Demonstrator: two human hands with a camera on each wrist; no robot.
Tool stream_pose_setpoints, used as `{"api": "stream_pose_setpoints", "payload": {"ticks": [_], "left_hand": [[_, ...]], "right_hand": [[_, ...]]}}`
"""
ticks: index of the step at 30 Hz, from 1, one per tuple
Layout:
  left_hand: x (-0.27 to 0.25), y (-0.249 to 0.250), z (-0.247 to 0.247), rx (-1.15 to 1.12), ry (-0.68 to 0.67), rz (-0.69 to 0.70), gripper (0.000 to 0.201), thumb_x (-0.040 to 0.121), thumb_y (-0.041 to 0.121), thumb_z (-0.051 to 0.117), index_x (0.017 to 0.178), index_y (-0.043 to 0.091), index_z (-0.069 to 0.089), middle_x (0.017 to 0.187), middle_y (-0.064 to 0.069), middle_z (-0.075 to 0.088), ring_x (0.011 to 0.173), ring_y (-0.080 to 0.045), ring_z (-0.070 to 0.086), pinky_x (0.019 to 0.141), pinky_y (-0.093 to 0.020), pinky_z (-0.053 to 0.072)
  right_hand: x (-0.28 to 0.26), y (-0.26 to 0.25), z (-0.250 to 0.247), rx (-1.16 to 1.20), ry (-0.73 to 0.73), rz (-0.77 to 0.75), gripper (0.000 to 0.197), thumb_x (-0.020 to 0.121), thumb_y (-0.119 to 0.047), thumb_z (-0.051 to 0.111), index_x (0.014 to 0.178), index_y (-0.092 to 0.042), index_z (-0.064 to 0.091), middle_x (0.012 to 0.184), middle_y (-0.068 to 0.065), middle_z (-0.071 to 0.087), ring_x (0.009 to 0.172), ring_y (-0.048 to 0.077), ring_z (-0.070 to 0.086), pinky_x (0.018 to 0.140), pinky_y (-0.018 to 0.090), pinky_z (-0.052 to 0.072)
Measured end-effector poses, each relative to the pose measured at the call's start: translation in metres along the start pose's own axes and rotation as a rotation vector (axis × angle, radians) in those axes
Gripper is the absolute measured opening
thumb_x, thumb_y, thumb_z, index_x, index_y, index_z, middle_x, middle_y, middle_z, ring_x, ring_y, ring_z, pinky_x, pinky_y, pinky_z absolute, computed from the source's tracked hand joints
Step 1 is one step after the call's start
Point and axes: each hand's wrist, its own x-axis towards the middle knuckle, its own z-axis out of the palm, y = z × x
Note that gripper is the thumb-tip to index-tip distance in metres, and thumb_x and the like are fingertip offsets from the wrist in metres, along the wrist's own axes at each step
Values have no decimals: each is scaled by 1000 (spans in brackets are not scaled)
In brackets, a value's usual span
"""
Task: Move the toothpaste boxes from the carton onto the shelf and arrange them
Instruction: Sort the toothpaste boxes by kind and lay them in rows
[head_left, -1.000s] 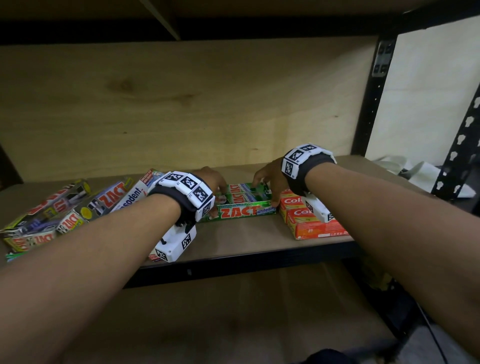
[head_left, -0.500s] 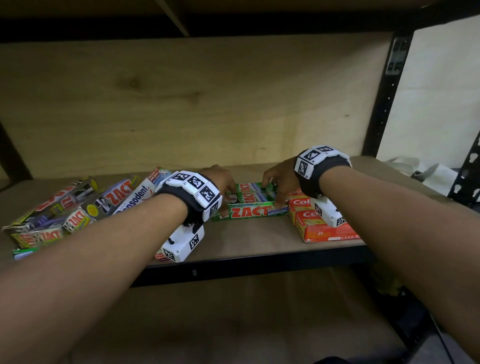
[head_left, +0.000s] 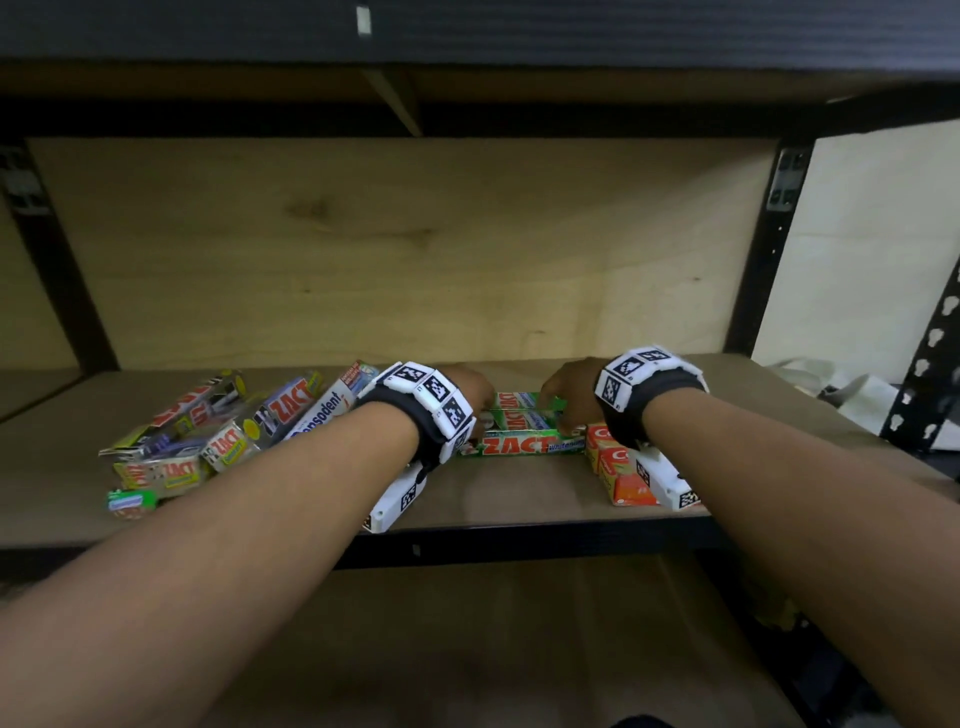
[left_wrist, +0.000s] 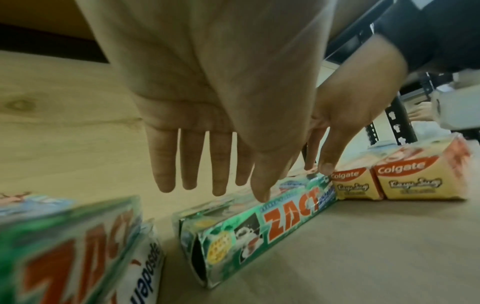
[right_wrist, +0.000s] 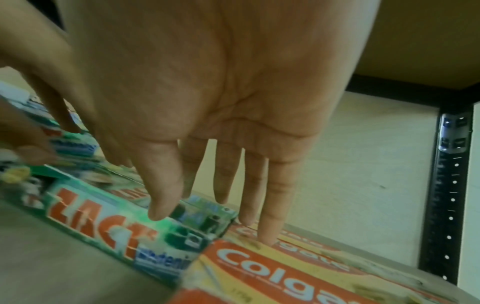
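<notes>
Three green ZACT toothpaste boxes (head_left: 522, 434) lie side by side, long sides to the front, mid-shelf (head_left: 519, 501). My left hand (head_left: 475, 395) is at their left end. Its fingers hang straight behind the row (left_wrist: 228, 185), and the thumb tip touches the front ZACT box (left_wrist: 259, 224). My right hand (head_left: 561, 389) is at their right end with straight fingers (right_wrist: 205, 205). Its thumb is on a ZACT box (right_wrist: 109, 224) and its little finger on the orange Colgate boxes (right_wrist: 285, 273). Those Colgate boxes (head_left: 615, 475) butt against the ZACT row. No carton is in view.
A loose heap of ZACT boxes (head_left: 208, 436) and a white Pepsodent box (head_left: 322, 410) lie at the left of the shelf. A plywood back panel (head_left: 415, 249) closes the rear. A black upright (head_left: 753, 260) stands at right, with white cloth (head_left: 852, 395) beyond it.
Both hands stay at the ends of the green ZACT row. The head view has pulled back and tilted up, so more of the upper shelf beam shows.
</notes>
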Motion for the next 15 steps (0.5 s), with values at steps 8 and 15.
{"api": "stream_pose_setpoints", "payload": {"ticks": [8,15], "left_hand": [[-67,-44,-14,7,137,-79,31,83,38,64,109,23,70,107,-5,70,92,-28,66,81,-33,56],[-127,-101,-19,26,158,-172,34,86,40,63,117,25,67,116,-3,67,102,-26,63,84,-31,52]], "right_hand": [[-43,-39,-19,-38,91,-71,36,90,-24,64,125,-34,64,139,-2,55,113,21,59,88,27,48],[-63,-83,-41,-48,135,-124,34,91,-29,66,125,-32,65,130,-3,61,113,19,59,90,27,45]]}}
